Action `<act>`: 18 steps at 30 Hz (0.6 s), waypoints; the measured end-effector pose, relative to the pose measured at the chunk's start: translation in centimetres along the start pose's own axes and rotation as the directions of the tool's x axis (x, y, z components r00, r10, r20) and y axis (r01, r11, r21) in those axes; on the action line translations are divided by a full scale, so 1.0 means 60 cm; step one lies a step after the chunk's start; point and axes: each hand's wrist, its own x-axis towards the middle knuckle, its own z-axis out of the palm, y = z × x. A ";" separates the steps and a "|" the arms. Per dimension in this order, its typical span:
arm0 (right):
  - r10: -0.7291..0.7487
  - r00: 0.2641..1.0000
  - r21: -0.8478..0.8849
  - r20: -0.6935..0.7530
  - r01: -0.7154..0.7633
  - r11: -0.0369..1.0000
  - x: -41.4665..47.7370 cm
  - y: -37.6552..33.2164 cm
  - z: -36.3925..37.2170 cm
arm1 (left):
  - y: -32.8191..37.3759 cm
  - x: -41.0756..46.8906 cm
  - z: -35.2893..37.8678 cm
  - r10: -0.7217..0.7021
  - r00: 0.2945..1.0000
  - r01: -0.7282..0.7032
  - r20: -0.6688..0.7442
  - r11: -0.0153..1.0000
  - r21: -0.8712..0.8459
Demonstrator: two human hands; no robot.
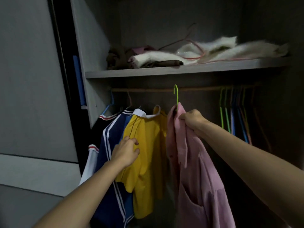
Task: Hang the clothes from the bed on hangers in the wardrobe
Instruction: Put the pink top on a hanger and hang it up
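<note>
The right hand point(191, 120) is gripping the pink shirt point(194, 162) and its hanger. The hook point(176, 94) is pointing up, just in front of the rail point(148, 90). The left hand point(125, 151) is pressing spread fingers on the yellow shirt point(148, 145).

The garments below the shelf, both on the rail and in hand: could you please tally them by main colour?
Black with red-and-white collar: 1
Navy with white stripes: 1
Yellow: 1
Pink, on a green hanger, gripped by the right hand: 1
Total: 4

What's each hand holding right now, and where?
Right hand grips the pink shirt at its shoulder, on the green hanger. Left hand presses against the yellow shirt, gripping nothing.
</note>
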 end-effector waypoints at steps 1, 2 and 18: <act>-0.016 1.000 -0.006 -0.026 0.015 1.000 0.025 -0.010 0.014 | -0.010 0.023 0.001 0.016 1.000 -0.016 -0.017 1.000 0.016; -0.031 0.998 -0.004 -0.052 0.031 1.000 0.053 -0.018 0.028 | -0.019 0.047 0.002 0.034 0.999 -0.032 -0.040 0.999 0.037; 0.035 0.979 -0.110 -0.202 -0.058 0.992 0.321 0.011 0.253 | -0.143 0.344 0.053 0.195 0.958 -0.267 -0.208 0.867 -0.420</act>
